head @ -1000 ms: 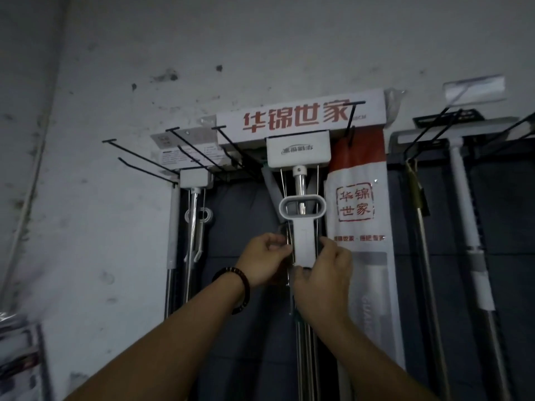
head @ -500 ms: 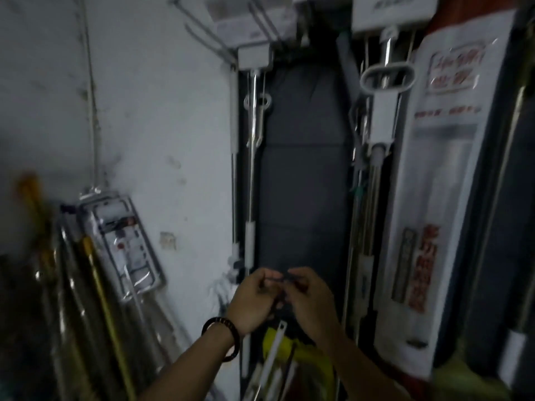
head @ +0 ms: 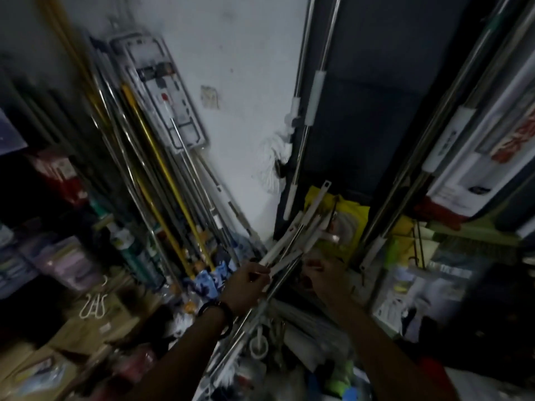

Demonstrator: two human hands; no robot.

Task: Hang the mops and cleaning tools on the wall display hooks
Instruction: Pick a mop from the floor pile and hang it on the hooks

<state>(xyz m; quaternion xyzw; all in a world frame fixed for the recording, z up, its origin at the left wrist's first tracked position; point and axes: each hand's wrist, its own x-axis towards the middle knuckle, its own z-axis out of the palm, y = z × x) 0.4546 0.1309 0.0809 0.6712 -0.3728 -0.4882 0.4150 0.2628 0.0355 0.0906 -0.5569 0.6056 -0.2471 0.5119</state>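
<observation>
1. The bundle of white-handled tools (head: 301, 230) is seen low in the frame. It is leaned up and to the right from a cluttered heap at the foot of the white wall (head: 237, 68), with its upper ends lying over a yellow packet (head: 350, 224).
2. The lower end of the bundle is pinched by the left hand (head: 247, 282), whose fingers and thumb are curled round a white handle. A dark bracelet (head: 220, 311) is worn on that wrist.
3. The right hand (head: 328, 277) is held just beside the bundle, on its right, with the fingers curled. Whether anything is gripped by it cannot be told, as the frame is blurred there.
4. A steel pole (head: 246, 322) is seen running from between the two hands down towards the bottom edge.
5. Two hung poles with white sleeves (head: 314, 99) are seen against a dark panel (head: 367, 111), and a white string mop head (head: 272, 160) is hung beside them at the wall.
6. A stack of long poles, one of them yellow (head: 162, 169), is leaned against the wall on the left.
7. White packaged goods (head: 474, 157) are seen on the right.
</observation>
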